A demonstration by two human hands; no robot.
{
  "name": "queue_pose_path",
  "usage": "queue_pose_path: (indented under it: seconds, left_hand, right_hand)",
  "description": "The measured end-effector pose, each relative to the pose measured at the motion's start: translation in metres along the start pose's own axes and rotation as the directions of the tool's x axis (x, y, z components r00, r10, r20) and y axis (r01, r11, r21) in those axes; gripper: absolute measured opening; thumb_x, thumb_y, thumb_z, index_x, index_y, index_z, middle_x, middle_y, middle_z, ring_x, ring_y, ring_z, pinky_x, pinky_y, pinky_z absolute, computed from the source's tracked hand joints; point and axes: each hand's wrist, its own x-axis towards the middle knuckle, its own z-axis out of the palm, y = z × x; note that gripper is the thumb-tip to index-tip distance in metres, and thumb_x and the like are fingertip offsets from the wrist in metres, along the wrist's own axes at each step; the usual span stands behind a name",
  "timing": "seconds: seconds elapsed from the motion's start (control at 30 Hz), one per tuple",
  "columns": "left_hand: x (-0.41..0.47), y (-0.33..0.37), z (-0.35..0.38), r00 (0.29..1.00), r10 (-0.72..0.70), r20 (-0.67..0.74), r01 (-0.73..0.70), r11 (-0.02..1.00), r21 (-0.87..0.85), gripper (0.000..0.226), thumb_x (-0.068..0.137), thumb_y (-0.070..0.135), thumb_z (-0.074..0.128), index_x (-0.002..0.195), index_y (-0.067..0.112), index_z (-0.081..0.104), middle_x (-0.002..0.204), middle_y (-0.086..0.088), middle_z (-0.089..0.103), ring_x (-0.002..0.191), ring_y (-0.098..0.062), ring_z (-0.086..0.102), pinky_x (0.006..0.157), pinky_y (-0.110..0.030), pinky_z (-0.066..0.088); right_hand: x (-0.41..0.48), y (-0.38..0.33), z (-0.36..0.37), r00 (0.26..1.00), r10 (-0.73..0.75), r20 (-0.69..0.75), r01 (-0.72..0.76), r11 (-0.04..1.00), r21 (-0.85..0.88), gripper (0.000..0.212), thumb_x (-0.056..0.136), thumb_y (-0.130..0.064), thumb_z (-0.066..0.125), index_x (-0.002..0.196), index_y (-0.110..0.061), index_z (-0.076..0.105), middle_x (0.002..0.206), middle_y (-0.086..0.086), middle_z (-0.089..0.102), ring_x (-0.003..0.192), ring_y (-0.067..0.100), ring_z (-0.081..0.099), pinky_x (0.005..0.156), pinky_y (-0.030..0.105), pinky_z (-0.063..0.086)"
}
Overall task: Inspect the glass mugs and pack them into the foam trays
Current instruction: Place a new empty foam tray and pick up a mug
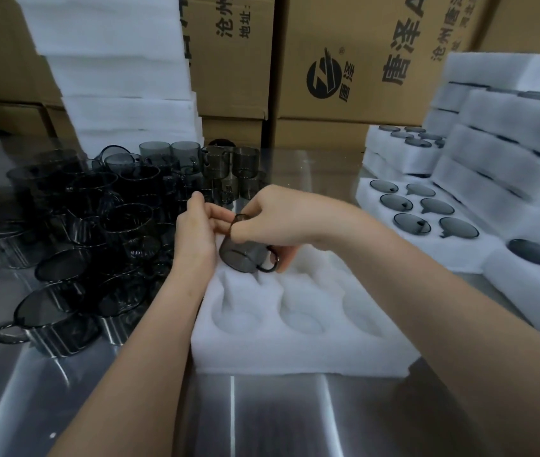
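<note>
I see my right hand (282, 219) pinching the mug (245, 257), tilted above the tray's (295, 354) far-left pocket, handle toward me, left hand (196, 232) fingers steadying its rim, pocket directly beneath.

Brown cardboard boxes (344, 77) printed with black Chinese characters and a round logo stand stacked behind the shiny metal table (262, 417).
</note>
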Motion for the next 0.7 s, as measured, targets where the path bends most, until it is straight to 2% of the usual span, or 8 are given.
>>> queue_pose_path:
  seconds: [0.1,0.17,0.23,0.37,0.43,0.53,0.63,0.7]
  left_hand:
    - [0.002,-0.001,-0.001,1.000,0.006,-0.002,-0.006,1.000,0.027,0.063,0.102,0.039,0.026,0.059,0.008,0.060,0.043,-0.003,0.058,0.039,-0.012,0.052,0.052,-0.027,0.040]
    - [0.003,0.000,-0.001,1.000,-0.012,-0.007,0.012,1.000,0.002,0.069,0.102,0.038,0.027,0.050,0.011,0.063,0.043,-0.003,0.058,0.041,-0.012,0.053,0.055,-0.028,0.043]
    - [0.003,0.001,0.000,0.999,-0.040,-0.015,0.039,0.999,-0.023,0.076,0.102,0.039,0.027,0.038,0.016,0.062,0.042,-0.002,0.057,0.041,-0.011,0.053,0.056,-0.027,0.043]
    - [0.003,0.001,0.000,0.999,-0.043,-0.025,0.043,0.999,0.000,0.079,0.102,0.039,0.025,0.035,0.017,0.061,0.041,-0.002,0.057,0.037,-0.009,0.054,0.053,-0.025,0.042]
    - [0.002,0.001,0.000,0.999,-0.035,-0.028,0.036,0.999,0.017,0.077,0.102,0.039,0.025,0.039,0.016,0.062,0.042,-0.003,0.058,0.038,-0.009,0.055,0.055,-0.026,0.042]
    - [0.000,-0.001,-0.001,1.000,0.001,-0.012,0.000,0.997,0.074,0.066,0.102,0.038,0.026,0.058,0.009,0.065,0.050,-0.005,0.064,0.042,-0.010,0.059,0.055,-0.026,0.043]
    - [-0.001,-0.001,-0.002,1.000,0.012,0.012,-0.013,0.989,0.148,0.062,0.103,0.038,0.024,0.069,0.006,0.066,0.054,-0.005,0.067,0.048,-0.010,0.061,0.060,-0.028,0.042]
    - [-0.002,0.000,-0.003,1.000,0.015,0.015,-0.017,0.984,0.177,0.061,0.103,0.036,0.024,0.071,0.006,0.066,0.056,-0.006,0.068,0.057,-0.015,0.062,0.067,-0.031,0.045]
  right_hand:
    - [0.000,0.001,-0.005,1.000,0.005,0.015,-0.005,1.000,0.002,0.039,0.082,-0.031,0.073,0.099,0.003,0.065,0.078,0.014,0.069,0.056,0.026,0.072,0.052,0.036,0.061]
    - [0.002,-0.001,0.000,1.000,-0.024,-0.014,0.023,0.996,-0.081,0.049,0.078,-0.046,0.079,0.098,-0.004,0.063,0.074,0.011,0.071,0.049,0.020,0.069,0.043,0.027,0.055]
    - [0.005,-0.001,0.004,0.997,-0.062,-0.047,0.053,0.983,-0.174,0.056,0.072,-0.057,0.079,0.094,-0.009,0.062,0.068,0.006,0.066,0.046,0.018,0.068,0.039,0.026,0.053]
    - [0.010,0.004,0.007,0.993,-0.100,-0.069,0.078,0.961,-0.266,0.061,0.070,-0.068,0.073,0.090,-0.011,0.069,0.064,0.000,0.063,0.062,0.020,0.068,0.046,0.030,0.056]
    - [0.011,0.008,0.010,0.982,-0.165,-0.093,0.131,0.946,-0.297,0.062,0.071,-0.071,0.069,0.089,-0.012,0.072,0.059,-0.004,0.054,0.062,0.015,0.059,0.050,0.032,0.047]
    - [0.008,0.019,0.017,0.966,-0.257,-0.043,0.225,0.907,-0.355,0.059,0.076,-0.070,0.064,0.109,-0.021,0.072,0.070,-0.006,0.045,0.066,0.011,0.048,0.060,0.030,0.038]
    - [0.003,0.030,0.028,0.952,-0.302,-0.042,0.252,0.856,-0.451,0.066,0.080,-0.070,0.056,0.138,-0.039,0.052,0.086,-0.004,0.033,0.086,0.016,0.038,0.071,0.032,0.033]
    - [0.002,0.035,0.033,0.943,-0.321,-0.086,0.233,0.821,-0.521,0.070,0.082,-0.073,0.049,0.145,-0.042,0.042,0.093,-0.002,0.031,0.091,0.018,0.029,0.076,0.032,0.024]
